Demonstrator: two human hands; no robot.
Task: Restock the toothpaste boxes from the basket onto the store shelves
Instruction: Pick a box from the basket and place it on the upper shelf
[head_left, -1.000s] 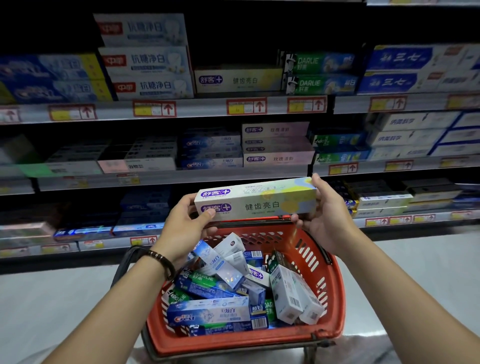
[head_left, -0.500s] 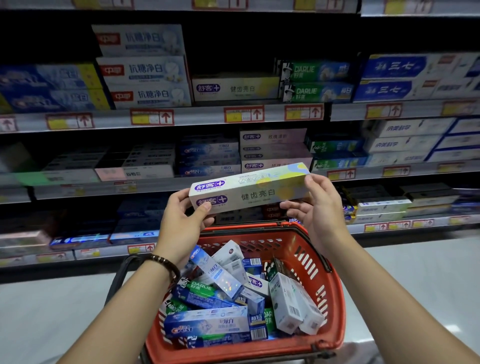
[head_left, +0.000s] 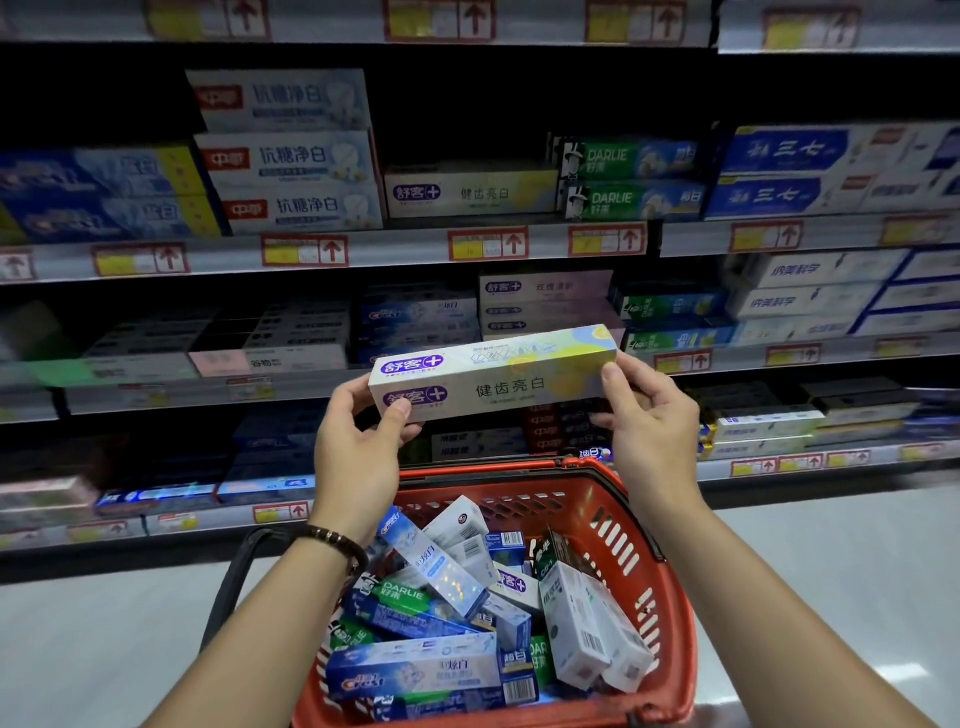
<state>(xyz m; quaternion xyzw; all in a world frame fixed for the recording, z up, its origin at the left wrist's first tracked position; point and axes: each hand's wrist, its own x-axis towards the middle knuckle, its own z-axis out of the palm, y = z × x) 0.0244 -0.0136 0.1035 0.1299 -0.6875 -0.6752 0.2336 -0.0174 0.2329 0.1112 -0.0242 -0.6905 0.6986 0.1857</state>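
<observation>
A long white toothpaste box (head_left: 498, 379) with a purple logo and yellow patches is held level above the red basket (head_left: 644, 525). My left hand (head_left: 358, 447) grips its left end, thumb on the front face. My right hand (head_left: 649, 415) pinches its right end. The basket below holds several mixed toothpaste boxes (head_left: 457, 623). A matching white box (head_left: 470, 193) lies alone on the upper shelf, between a white stack and green Darlie boxes (head_left: 631, 179).
Shelves of toothpaste fill the view, with red-and-yellow price tags (head_left: 488, 243) along each shelf edge. White boxes (head_left: 285, 150) stack three high at the upper left. Grey floor lies to both sides of the basket.
Both hands have raised the white box up from just over the basket, tilting its right end slightly higher. My view has tipped upward toward the shelves.
</observation>
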